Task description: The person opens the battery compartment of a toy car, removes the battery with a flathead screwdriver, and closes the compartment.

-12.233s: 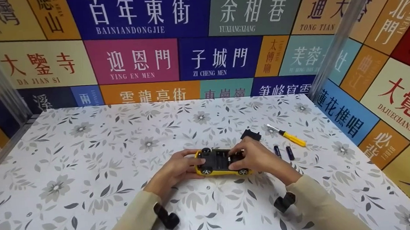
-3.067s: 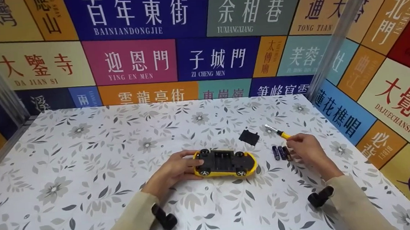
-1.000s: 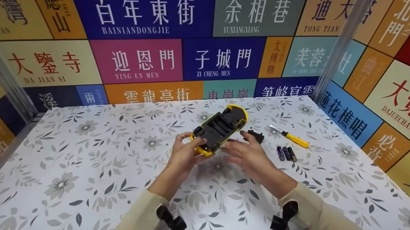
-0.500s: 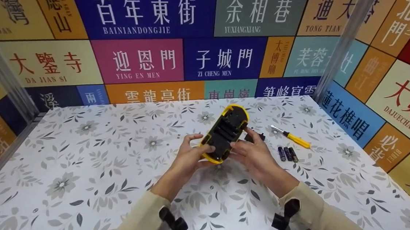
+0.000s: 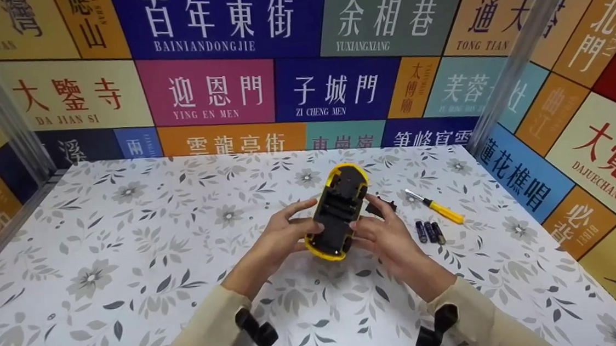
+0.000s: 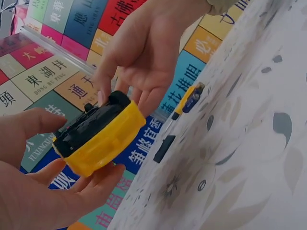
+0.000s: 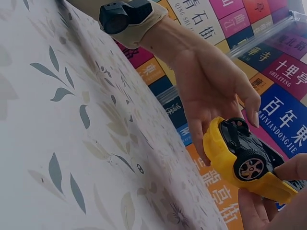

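Observation:
A toy car (image 5: 337,206) with a yellow body is held up off the table, its black underside and uncovered battery compartment facing the head camera. My left hand (image 5: 277,236) grips its left side, thumb on the underside. From the other side my right hand (image 5: 393,238) holds it, thumb at the edge. The left wrist view shows one yellow end of the car (image 6: 103,139) between both hands; in the right wrist view a silver-spoked wheel (image 7: 252,168) shows. Behind my right fingers lies the black battery cover (image 5: 388,203), partly hidden.
Three dark batteries (image 5: 430,232) lie side by side on the table at the right. Beyond them is a screwdriver (image 5: 443,211) with a yellow handle. A flower-patterned cloth (image 5: 142,235) covers the table, and colourful sign panels (image 5: 202,90) stand behind it.
The car has been lifted from the table and turned end-up. My right hand left the batteries, where a third now lies, and took hold of the car. Lately the car swung more upright.

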Motion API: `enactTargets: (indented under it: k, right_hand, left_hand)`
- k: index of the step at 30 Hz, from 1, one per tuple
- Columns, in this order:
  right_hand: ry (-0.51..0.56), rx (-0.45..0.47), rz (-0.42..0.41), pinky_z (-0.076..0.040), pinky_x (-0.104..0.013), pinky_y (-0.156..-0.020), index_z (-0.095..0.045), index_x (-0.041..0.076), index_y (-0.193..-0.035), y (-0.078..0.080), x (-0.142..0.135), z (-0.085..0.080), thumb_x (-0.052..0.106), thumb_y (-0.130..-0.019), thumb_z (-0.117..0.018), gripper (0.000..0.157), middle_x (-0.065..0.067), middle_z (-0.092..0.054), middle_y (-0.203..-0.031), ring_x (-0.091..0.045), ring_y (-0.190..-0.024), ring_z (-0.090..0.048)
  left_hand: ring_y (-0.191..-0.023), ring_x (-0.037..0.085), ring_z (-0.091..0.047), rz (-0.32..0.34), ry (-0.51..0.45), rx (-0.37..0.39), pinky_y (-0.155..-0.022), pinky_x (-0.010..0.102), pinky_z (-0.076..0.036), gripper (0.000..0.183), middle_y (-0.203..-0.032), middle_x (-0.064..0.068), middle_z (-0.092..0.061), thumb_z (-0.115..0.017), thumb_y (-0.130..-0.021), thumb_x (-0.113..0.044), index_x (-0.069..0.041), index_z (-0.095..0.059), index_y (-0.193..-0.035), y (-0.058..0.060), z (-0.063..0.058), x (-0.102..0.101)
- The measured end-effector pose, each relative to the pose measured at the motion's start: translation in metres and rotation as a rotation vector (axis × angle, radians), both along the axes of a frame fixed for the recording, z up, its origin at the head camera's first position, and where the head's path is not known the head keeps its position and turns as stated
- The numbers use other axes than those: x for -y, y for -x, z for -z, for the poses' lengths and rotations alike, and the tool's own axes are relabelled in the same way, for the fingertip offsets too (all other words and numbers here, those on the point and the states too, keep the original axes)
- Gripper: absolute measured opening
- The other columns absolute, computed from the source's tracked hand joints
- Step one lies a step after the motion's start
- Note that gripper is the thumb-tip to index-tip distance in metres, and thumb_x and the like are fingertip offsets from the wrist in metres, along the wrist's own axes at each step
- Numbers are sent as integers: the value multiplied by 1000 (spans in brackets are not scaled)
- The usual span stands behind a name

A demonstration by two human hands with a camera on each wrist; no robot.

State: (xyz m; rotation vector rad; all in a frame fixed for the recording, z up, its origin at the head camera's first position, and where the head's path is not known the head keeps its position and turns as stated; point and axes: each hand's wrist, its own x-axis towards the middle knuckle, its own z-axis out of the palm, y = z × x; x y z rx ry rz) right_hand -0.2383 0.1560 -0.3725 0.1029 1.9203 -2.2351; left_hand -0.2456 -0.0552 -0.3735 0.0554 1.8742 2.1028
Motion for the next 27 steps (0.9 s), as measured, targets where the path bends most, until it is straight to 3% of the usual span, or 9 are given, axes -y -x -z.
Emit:
enactTargets:
  k: [5, 14, 19, 24, 27]
  right_hand:
    - [-53, 13, -7, -57, -37, -98, -24, 22, -159, 0, -4, 5, 3, -91, -63, 80, -21, -57, -138, -21, -107, -68]
    - [-46, -2, -98, -60, -32, -87, -29, 10, -156, 0, -8, 7, 0, -92, -61, 72, -6, -69, -112, -16, -91, -71]
    - [-80, -29, -121, -59, -32, -87, -34, 6, -153, 1, -10, 5, 1, -93, -60, 65, -8, -69, -118, -17, -95, -69]
    - [-114, -34, -138, -58, -33, -88, -36, 5, -152, 2, -10, 4, 2, -93, -61, 65, -21, -59, -138, -19, -100, -69]
    - [-120, -35, -142, -59, -33, -88, -37, 5, -152, 3, -10, 4, 1, -92, -61, 64, -24, -55, -142, -19, -99, -69]
  left_hand:
    - [-120, 30, -65, 14, 66, -16, -98, 44, -58, 67, -137, 20, -62, -67, -86, -9, -16, -48, -149, 1, 2, 1]
    - [-103, 24, -72, 23, 22, 9, -92, 41, -61, 63, -124, 17, -70, -67, -89, -7, -17, -49, -148, 3, 5, 9]
    - [-99, 24, -74, 35, -34, 42, -88, 43, -62, 56, -125, 17, -70, -69, -94, -18, -17, -50, -147, 5, 5, 12]
    - [-99, 26, -74, 40, -37, 77, -85, 44, -63, 57, -129, 16, -68, -68, -97, -26, -18, -47, -149, 8, 3, 14]
    - [-98, 27, -74, 51, -37, 77, -84, 44, -63, 59, -131, 18, -66, -66, -98, -29, -22, -43, -151, 10, 1, 15]
